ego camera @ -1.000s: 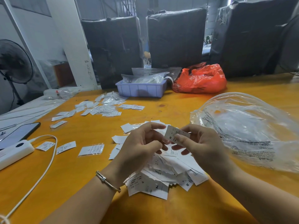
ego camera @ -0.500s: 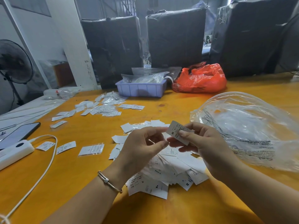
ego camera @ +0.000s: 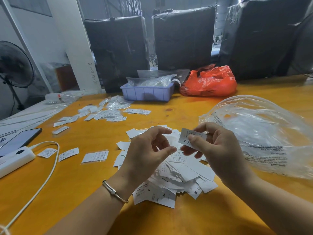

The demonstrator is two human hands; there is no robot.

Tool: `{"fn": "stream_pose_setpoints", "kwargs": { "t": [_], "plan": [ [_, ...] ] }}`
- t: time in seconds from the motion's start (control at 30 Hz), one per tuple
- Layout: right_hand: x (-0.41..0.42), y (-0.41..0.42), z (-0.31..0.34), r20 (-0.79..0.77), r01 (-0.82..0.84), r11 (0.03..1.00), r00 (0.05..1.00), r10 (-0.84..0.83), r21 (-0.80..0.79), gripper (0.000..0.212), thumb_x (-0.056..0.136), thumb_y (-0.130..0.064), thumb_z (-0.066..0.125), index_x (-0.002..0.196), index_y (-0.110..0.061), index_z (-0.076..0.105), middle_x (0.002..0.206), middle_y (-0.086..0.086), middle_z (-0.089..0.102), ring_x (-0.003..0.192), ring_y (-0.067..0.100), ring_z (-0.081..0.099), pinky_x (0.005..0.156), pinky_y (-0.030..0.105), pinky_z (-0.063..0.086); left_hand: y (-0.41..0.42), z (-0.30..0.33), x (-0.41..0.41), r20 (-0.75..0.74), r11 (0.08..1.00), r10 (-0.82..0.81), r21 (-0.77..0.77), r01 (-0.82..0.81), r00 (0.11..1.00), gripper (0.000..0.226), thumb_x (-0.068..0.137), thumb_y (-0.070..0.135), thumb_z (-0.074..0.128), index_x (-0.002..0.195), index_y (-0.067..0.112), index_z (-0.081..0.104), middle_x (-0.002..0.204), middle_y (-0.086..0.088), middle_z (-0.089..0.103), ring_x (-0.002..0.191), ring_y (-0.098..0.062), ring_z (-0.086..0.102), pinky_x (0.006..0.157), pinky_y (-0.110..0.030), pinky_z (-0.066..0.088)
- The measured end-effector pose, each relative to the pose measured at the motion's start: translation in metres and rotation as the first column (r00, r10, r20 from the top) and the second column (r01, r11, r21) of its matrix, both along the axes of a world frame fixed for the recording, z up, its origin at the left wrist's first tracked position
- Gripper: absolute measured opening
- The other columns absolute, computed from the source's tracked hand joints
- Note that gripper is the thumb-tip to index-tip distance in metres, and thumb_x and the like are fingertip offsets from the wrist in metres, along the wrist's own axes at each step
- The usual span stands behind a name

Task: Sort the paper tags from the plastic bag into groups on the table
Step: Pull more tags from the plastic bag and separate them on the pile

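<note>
Nearest me I see a loose heap of white paper tags [ego camera: 171, 180] on the smooth orange table [ego camera: 76, 184], one near its right edge printed "M"; above it my right hand [ego camera: 218, 150] pinches a single tag [ego camera: 187, 137] marked "M", while my left hand [ego camera: 147, 150] holds nothing, thumb and fingers curved with a narrow gap. To the right lies the crinkled clear plastic bag [ego camera: 264, 133], printed "THIS BAG IS" and "ATTENZIONE". At far left sit scattered sleeved tags [ego camera: 105, 112], then a ribbed lilac plastic bin [ego camera: 147, 94] and a glossy red bag [ego camera: 210, 82].
</note>
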State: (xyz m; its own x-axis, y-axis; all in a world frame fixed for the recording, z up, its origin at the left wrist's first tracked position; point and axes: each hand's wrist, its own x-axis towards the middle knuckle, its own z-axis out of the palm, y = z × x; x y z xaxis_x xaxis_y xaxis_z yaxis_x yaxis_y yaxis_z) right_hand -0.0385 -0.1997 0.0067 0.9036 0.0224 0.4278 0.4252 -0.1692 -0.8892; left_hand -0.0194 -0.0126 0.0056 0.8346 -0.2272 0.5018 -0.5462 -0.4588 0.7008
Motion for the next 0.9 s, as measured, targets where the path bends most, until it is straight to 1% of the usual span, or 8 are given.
{"fn": "stream_pose_setpoints", "kwargs": {
  "t": [0.13,0.3,0.47,0.57,0.67,0.73,0.8,0.9],
  "plan": [
    [0.000,0.002,0.002,-0.051,-0.061,0.998,0.997,0.063,0.030,0.002,0.094,-0.011,0.058,0.093,-0.009,0.057,0.070,0.005,0.074,0.064,0.019,0.072,0.051,0.020,0.050,-0.001,0.002,-0.003,0.008,1.000,-0.019,0.008,0.019,1.000,0.038,0.078,0.017,0.082,0.110,0.026,0.063,0.074,0.011,0.066,0.071,-0.008,0.064,0.062,-0.013,0.048],
    [0.001,0.004,0.002,-0.053,-0.093,0.996,0.994,0.093,0.005,0.004,0.096,-0.011,0.054,0.094,-0.007,0.053,0.061,0.011,0.070,0.050,0.020,0.064,0.046,0.021,0.043,-0.004,0.003,-0.004,0.020,0.999,-0.031,0.040,0.030,0.999,0.038,0.078,0.017,0.082,0.108,0.028,0.061,0.074,0.011,0.067,0.070,-0.009,0.063,0.062,-0.014,0.050],
    [0.000,0.004,0.002,-0.071,-0.135,0.991,0.988,0.136,0.015,0.004,0.096,-0.010,0.055,0.094,-0.007,0.053,0.060,0.013,0.069,0.049,0.021,0.062,0.045,0.021,0.041,-0.003,0.003,-0.004,0.020,0.999,-0.031,0.043,0.030,0.999,0.039,0.079,0.018,0.082,0.109,0.031,0.061,0.075,0.013,0.067,0.071,-0.011,0.064,0.060,-0.013,0.048],
    [-0.001,0.002,0.004,-0.003,-0.092,0.996,0.996,0.092,0.021,0.003,0.093,-0.007,0.058,0.091,-0.007,0.056,0.063,0.010,0.070,0.050,0.017,0.063,0.046,0.016,0.042,-0.001,0.004,-0.002,-0.011,0.999,-0.034,0.014,0.034,0.999,0.039,0.081,0.015,0.080,0.110,0.033,0.061,0.077,0.012,0.067,0.075,-0.009,0.064,0.064,-0.013,0.049],
    [0.000,0.000,0.007,0.106,-0.017,0.999,0.994,0.021,-0.039,0.011,0.088,0.000,0.063,0.085,-0.010,0.060,0.069,0.003,0.072,0.055,0.011,0.065,0.048,0.011,0.043,0.004,0.005,0.000,-0.053,0.997,-0.052,-0.052,0.050,0.997,0.038,0.083,0.009,0.077,0.114,0.027,0.063,0.085,0.011,0.069,0.084,-0.008,0.066,0.072,-0.018,0.053],
    [0.000,-0.001,0.009,0.153,0.019,0.998,0.988,-0.010,-0.059,0.016,0.086,0.003,0.064,0.081,-0.012,0.061,0.070,0.000,0.072,0.057,0.010,0.066,0.049,0.010,0.043,0.007,0.006,0.001,-0.081,0.989,-0.080,-0.132,0.069,0.993,0.040,0.084,0.004,0.076,0.117,0.023,0.064,0.086,0.007,0.069,0.087,-0.011,0.068,0.079,-0.023,0.055],
    [0.000,-0.003,0.010,0.173,0.047,0.997,0.984,-0.036,-0.057,0.020,0.084,0.003,0.066,0.079,-0.016,0.063,0.071,0.000,0.071,0.059,0.013,0.067,0.049,0.015,0.044,0.009,0.008,0.001,-0.099,0.972,-0.126,-0.214,0.103,0.987,0.043,0.083,-0.001,0.074,0.118,0.020,0.062,0.084,0.003,0.069,0.086,-0.016,0.071,0.082,-0.028,0.057],
    [0.000,-0.004,0.013,0.134,-0.002,1.000,0.991,0.006,-0.025,0.015,0.083,-0.010,0.070,0.078,-0.024,0.067,0.079,0.003,0.072,0.063,0.022,0.065,0.050,0.034,0.048,0.010,0.010,-0.001,-0.093,0.949,-0.182,-0.278,0.151,0.979,0.045,0.084,-0.006,0.072,0.121,0.016,0.060,0.085,-0.001,0.071,0.084,-0.020,0.074,0.076,-0.024,0.057]
  ]
}}
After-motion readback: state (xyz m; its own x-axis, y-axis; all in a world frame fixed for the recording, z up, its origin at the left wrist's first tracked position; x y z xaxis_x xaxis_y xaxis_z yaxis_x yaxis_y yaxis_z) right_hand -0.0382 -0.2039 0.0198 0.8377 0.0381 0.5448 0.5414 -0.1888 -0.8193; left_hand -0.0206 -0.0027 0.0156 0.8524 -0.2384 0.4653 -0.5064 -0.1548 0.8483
